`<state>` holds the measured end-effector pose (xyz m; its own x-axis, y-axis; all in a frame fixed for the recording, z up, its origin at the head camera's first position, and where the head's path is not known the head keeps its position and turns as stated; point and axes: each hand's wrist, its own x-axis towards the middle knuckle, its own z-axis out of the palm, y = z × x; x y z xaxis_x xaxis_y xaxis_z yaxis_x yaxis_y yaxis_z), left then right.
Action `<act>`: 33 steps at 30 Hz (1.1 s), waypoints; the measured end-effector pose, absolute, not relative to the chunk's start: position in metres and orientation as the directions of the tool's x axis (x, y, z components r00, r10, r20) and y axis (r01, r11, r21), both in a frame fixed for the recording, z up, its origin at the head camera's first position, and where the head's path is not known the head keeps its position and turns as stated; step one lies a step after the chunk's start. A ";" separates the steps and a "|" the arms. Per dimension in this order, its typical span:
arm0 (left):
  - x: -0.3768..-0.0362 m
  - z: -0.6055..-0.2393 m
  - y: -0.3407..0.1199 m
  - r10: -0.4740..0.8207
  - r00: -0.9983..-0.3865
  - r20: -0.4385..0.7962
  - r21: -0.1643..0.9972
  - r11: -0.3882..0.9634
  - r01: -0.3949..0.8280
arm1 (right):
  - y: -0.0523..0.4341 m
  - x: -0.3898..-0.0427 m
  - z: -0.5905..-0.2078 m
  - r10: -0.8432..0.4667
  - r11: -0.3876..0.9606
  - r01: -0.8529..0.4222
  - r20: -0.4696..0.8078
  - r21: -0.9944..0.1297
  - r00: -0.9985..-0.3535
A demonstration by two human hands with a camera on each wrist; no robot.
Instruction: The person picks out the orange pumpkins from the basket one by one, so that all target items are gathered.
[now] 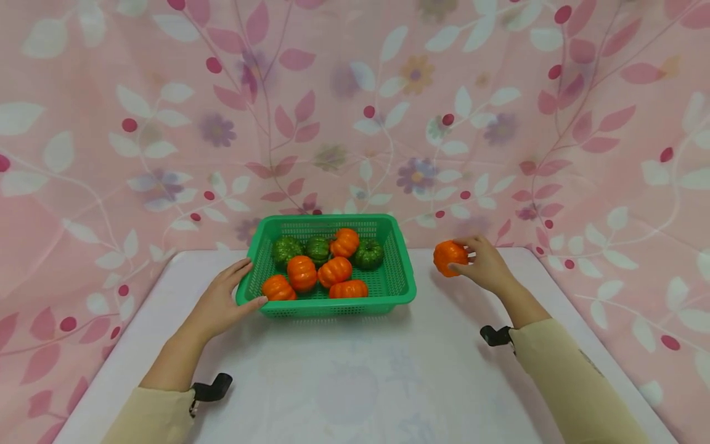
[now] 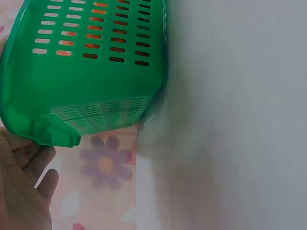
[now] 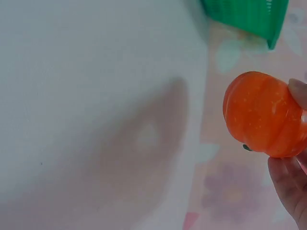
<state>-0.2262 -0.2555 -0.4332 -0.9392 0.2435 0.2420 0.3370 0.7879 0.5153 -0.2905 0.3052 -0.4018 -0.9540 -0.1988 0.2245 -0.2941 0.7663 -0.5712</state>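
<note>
Bracing the near-left corner of the green basket [image 1: 395, 290], the left hand [image 1: 222, 302] lies with fingers nearly straight along the left wall and the thumb against the near rim, not curled round anything; that flat contact looks meant to keep the light, slotted basket from sliding on the smooth white tabletop [image 1: 355, 370]. In the left wrist view the same corner sits against the palm [image 2: 21, 191], with orange showing through the slots. Inside the basket lie five orange toy pumpkins and three green ones, packed close together: the green ones [image 1: 286, 250] mostly along the far side, the orange ones [image 1: 302, 272] toward the near and middle. Right of the basket, apart from it and near the far edge of the tabletop, the right hand [image 1: 485, 265] is clamped on a sixth orange pumpkin [image 1: 449, 258], fingertips wrapped over its right side and thumb below, a grip that seems suited to its round, ribbed shape. Whether it rests on the tabletop or is lifted just clear cannot be told. A pink floral cloth [image 1: 111, 123] hangs behind.
</note>
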 end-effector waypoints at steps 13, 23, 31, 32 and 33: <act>-0.228 -0.432 -0.255 0.250 -0.934 0.256 0.522 0.777 0.352 | 0.320 -0.318 -0.425 -0.146 0.807 -0.198 0.137 -0.556 -0.980; -0.226 -0.433 -0.255 0.244 -0.938 0.248 0.532 0.774 0.342 | 0.316 -0.321 -0.433 -0.161 0.814 -0.201 0.120 -0.545 -0.980; -0.227 -0.434 -0.255 0.241 -0.938 0.248 0.539 0.770 0.341 | 0.315 -0.321 -0.433 -0.195 0.791 -0.238 0.137 -0.564 -0.971; -0.227 -0.434 -0.255 0.241 -0.938 0.248 0.540 0.770 0.340 | 0.315 -0.321 -0.433 -0.199 0.785 -0.244 0.140 -0.569 -0.970; -0.226 -0.434 -0.255 0.241 -0.938 0.248 0.540 0.770 0.340 | 0.315 -0.321 -0.432 -0.203 0.782 -0.249 0.144 -0.572 -0.968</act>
<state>-0.2264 -0.2550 -0.4343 -0.9383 0.2408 0.2483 0.3404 0.7700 0.5396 -0.3210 0.3153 -0.4324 -0.9685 -0.2031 0.1443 -0.2491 0.7818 -0.5716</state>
